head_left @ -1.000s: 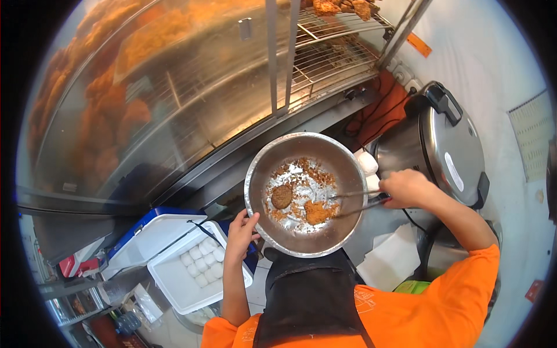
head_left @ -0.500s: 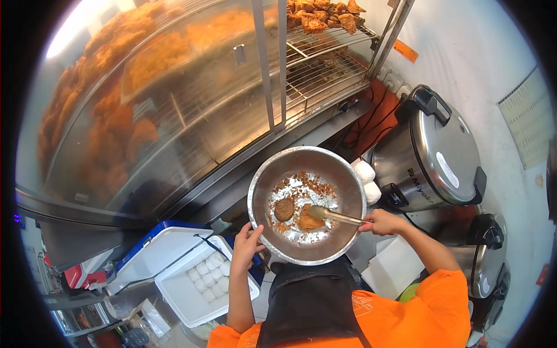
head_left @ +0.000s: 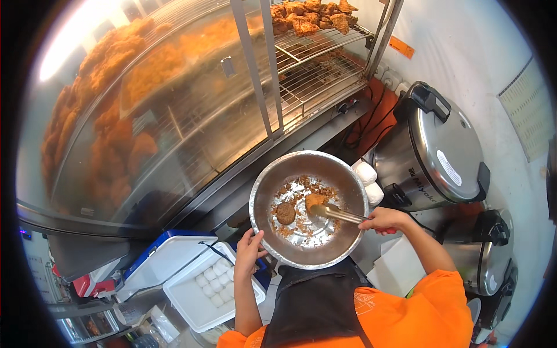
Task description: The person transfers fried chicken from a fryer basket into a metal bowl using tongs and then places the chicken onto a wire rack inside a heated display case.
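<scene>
A wide metal mixing bowl [head_left: 267, 180] is tilted a little in front of my black apron. My left hand [head_left: 249, 250] grips its left rim, thumb over the edge and fingers mostly hidden below. In my right hand [head_left: 386, 220], closed at the bowl's right rim, is a pair of metal tongs [head_left: 345, 216] reaching inside. The tongs' tips lie against an orange-brown fried piece [head_left: 315, 201]; whether they pinch it I cannot tell. To its left sits a dark brown round patty [head_left: 285, 213]. Brown crumbs [head_left: 321, 187] and whitish patches cover the bowl's bottom.
A glass warming cabinet [head_left: 191, 116] holding fried chicken [head_left: 313, 16] stands beyond the bowl. Steel rice cookers [head_left: 447, 151] line the right. White wrapped bundles [head_left: 371, 182] sit beside the bowl. An open cooler [head_left: 197, 301] with white bundles stands left; white paper [head_left: 397, 267] lies right.
The tongs and the fried piece have moved away from me across the bowl's bottom. The patty has hardly moved within the bowl. The whole view has shifted slightly.
</scene>
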### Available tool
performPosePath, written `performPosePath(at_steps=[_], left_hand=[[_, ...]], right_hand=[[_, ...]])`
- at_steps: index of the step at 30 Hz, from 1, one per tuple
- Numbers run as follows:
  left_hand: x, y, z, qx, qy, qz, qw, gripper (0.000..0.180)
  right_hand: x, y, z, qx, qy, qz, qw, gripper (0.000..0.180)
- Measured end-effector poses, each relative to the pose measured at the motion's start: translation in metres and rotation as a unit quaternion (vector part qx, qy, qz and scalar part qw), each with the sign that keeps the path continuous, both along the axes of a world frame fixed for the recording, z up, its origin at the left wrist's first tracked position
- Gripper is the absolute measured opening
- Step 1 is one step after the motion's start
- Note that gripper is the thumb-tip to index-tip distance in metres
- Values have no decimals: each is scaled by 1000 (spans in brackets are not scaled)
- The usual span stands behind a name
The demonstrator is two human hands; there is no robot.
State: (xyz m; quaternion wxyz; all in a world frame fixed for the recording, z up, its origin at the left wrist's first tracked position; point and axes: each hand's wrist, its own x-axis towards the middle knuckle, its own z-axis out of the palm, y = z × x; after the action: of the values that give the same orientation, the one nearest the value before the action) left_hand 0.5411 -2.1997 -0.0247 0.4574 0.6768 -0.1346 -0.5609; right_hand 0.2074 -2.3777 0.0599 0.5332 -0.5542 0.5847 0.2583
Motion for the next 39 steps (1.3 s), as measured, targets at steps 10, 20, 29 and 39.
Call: performPosePath(at_steps=[10,20,29,39], left_hand=[[-3,3,6,-15,15,11,1000,62],[-2,0,2,-18,7,-21,1000,45],[-2,4,-2,-18,18,12,1000,46],[-11,5,-8,5,2,57,998,45]], right_hand=[[-2,18,-34,292,-157,-319,888,43],[56,29,-91,52,-232,-276,931,44],[41,-61,94,-197,-410,-274,848,38],[131,-375,214,-263,-348,-356,826,36]])
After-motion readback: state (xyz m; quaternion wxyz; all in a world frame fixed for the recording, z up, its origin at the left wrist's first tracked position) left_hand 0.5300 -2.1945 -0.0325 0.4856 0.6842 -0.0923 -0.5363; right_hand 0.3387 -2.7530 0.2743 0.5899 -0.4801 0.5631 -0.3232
